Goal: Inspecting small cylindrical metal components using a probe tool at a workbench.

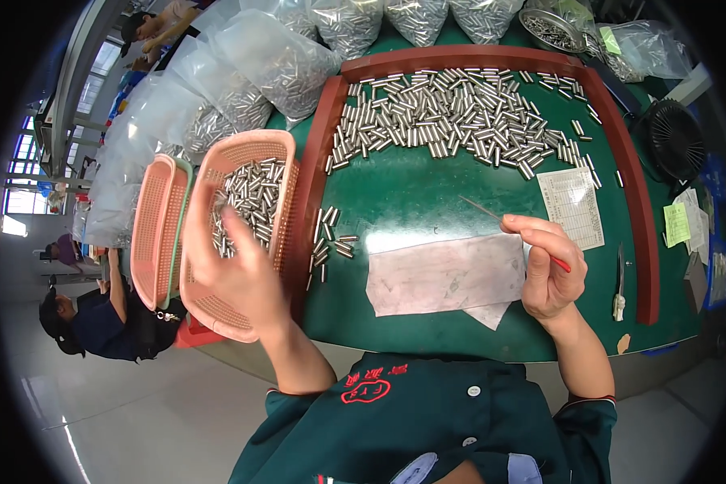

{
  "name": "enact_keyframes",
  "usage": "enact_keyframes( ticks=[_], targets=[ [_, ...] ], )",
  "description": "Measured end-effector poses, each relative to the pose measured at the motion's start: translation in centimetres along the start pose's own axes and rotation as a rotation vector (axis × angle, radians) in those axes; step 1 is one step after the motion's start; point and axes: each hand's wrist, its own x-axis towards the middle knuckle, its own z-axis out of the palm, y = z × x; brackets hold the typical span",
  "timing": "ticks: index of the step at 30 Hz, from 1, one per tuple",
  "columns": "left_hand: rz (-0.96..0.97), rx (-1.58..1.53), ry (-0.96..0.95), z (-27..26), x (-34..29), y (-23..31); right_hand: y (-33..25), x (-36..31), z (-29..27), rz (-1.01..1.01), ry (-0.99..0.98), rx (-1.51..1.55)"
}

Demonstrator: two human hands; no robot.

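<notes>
My left hand [238,258], smeared by motion, is over a pink plastic basket [204,302] that holds many short metal pins [254,194]. Its thumb and fingers are apart, and I see nothing between them. In my right hand [550,270] a thin pointed metal pick [482,207] with a red handle is gripped, its tip toward the upper left. Beside that hand a stained pale cloth [448,276] lies on the green tabletop [427,189]. A large spread of similar metal pins [460,117] covers the far part of the table, and a small group [327,238] lies near the basket.
A dark red wooden frame [468,58] borders the work area. Bags of pins [286,73] stand behind and left. A second pink basket [155,234] is at far left. To the right are a printed sheet [571,208], tweezers [619,282] and a black fan [674,141]. Co-workers sit leftward.
</notes>
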Motion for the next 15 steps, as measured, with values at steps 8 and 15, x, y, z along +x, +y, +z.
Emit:
enact_keyframes(
  ticks=[8,15],
  targets=[
    [0.022,-0.232,-0.180,5.5,-0.1,2.5,0.0,0.1,0.2,-0.070,-0.008,-0.062],
    [0.079,-0.119,-0.558,12.0,-1.5,4.1,-0.3,0.3,0.1,-0.125,-0.004,-0.107]
  ],
)
